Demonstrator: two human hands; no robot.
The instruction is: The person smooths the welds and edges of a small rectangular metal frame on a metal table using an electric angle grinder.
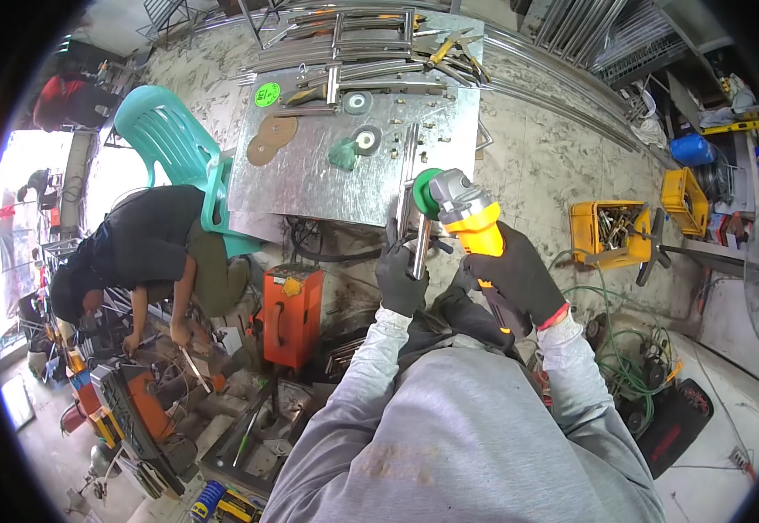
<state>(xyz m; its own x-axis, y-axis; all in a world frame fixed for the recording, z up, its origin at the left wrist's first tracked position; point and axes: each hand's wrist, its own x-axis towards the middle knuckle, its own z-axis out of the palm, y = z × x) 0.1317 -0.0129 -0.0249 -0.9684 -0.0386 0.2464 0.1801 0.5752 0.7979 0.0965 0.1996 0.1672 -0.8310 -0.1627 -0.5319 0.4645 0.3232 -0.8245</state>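
My right hand (pixel 523 270), in a black glove, is wrapped round the yellow body of an angle grinder (pixel 475 220). The grinder's green disc (pixel 425 193) touches or nearly touches a shiny metal tube (pixel 420 248). My left hand (pixel 399 272), also gloved in black, grips the lower end of this tube, whose upper part reaches the edge of the metal-topped table (pixel 309 187). On the table lie two brown discs (pixel 272 139), grey-and-white discs (pixel 367 139), a green crumpled thing (pixel 342 154), several small metal pieces and pliers (pixel 443 50).
A co-worker (pixel 148 244) bends over at the left beside a teal chair (pixel 166 144). An orange-red machine (pixel 293 315) stands left of my arm. Yellow crates (pixel 608 234) and a tangled green hose (pixel 619 349) are at the right. Long metal tubes (pixel 562 109) lie behind the table.
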